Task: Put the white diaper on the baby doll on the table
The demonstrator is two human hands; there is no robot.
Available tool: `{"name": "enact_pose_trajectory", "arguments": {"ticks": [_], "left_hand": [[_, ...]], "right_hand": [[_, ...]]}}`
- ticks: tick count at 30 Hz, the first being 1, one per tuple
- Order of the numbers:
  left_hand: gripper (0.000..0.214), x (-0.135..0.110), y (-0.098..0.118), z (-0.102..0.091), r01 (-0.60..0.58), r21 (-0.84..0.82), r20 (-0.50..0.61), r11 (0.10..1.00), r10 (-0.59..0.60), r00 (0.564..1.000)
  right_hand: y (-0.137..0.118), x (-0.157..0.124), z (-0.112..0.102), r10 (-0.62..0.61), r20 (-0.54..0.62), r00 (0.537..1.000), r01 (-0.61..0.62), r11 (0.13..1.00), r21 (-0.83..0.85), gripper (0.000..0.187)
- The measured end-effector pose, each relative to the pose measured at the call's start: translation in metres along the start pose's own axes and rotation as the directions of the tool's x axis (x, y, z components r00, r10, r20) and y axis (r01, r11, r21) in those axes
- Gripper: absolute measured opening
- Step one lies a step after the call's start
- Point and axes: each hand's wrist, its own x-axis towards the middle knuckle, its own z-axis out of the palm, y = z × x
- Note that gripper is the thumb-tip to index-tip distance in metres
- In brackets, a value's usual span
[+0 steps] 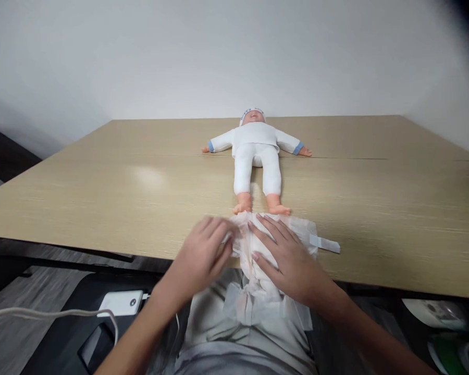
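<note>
A thin white disposable diaper (pixel 260 291) lies unfolded across the table's front edge, its near end hanging down over the lap. On its left side, my left hand (pixel 207 250) is closed with bent fingertips pinching the diaper's edge, slightly blurred. My right hand (pixel 287 260) rests flat on the diaper's middle, fingers spread. A white fastening tab (pixel 328 245) sticks out to the right. Just beyond the diaper's far end, a baby doll (pixel 256 138) in white clothes with blue cuffs lies on its back, arms out, feet toward me.
The wooden table (pixel 101 182) reaches back to a pale wall (pixel 180 57). Below left, a white power bank (pixel 121 303) with a cable (pixel 54 313) and a dark phone-like device (pixel 97 346) lie on a black seat. Partly visible items sit at the lower right.
</note>
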Motion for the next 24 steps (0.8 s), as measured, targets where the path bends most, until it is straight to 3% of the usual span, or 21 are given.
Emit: {"name": "enact_pose_trajectory", "arguments": {"ticks": [3, 5, 8, 10, 12, 15, 18, 21, 24], "left_hand": [[0.043, 0.054, -0.043, 0.008, -0.096, 0.251, 0.028, 0.963, 0.092, 0.995], [0.072, 0.088, -0.065, 0.016, -0.173, 0.389, 0.131, 0.905, 0.131, 0.983], [0.109, 0.128, -0.075, 0.027, -0.402, 0.472, 0.339, 0.785, 0.259, 0.904], [0.116, 0.145, -0.071, 0.033, -0.543, 0.456, 0.45, 0.705, 0.343, 0.824], [0.105, 0.157, -0.064, 0.037, -0.634, 0.407, 0.513, 0.657, 0.41, 0.754], [0.059, 0.168, -0.058, 0.043, -0.687, 0.29, 0.516, 0.666, 0.496, 0.699], [0.03, 0.18, -0.056, 0.044, -0.667, 0.169, 0.431, 0.726, 0.554, 0.712], [0.032, 0.196, -0.053, 0.036, -0.637, 0.01, 0.331, 0.77, 0.599, 0.729], [0.032, 0.217, -0.049, 0.016, -0.588, -0.207, 0.213, 0.782, 0.622, 0.753]], "right_hand": [[-0.002, 0.0, -0.002, 0.008, 0.032, 0.999, -0.008, 1.0, -0.024, 0.058], [-0.001, 0.0, -0.002, 0.011, 0.035, 0.999, -0.01, 1.0, -0.025, 0.059], [0.0, 0.002, 0.0, 0.015, 0.031, 0.999, -0.014, 1.0, -0.015, 0.06], [0.001, 0.002, 0.001, 0.022, 0.032, 0.999, -0.021, 1.0, -0.013, 0.061], [0.001, 0.002, 0.0, 0.028, 0.041, 0.999, -0.027, 1.0, -0.01, 0.062], [0.001, 0.002, -0.002, 0.019, 0.052, 0.998, -0.019, 1.0, 0.002, 0.062], [0.004, 0.004, -0.005, 0.016, 0.089, 0.996, -0.018, 1.0, 0.016, 0.064], [0.011, 0.011, -0.007, 0.011, 0.147, 0.989, -0.016, 0.999, 0.03, 0.066], [0.025, 0.025, -0.006, -0.025, 0.162, 0.986, 0.019, 0.999, 0.036, 0.065]]}}
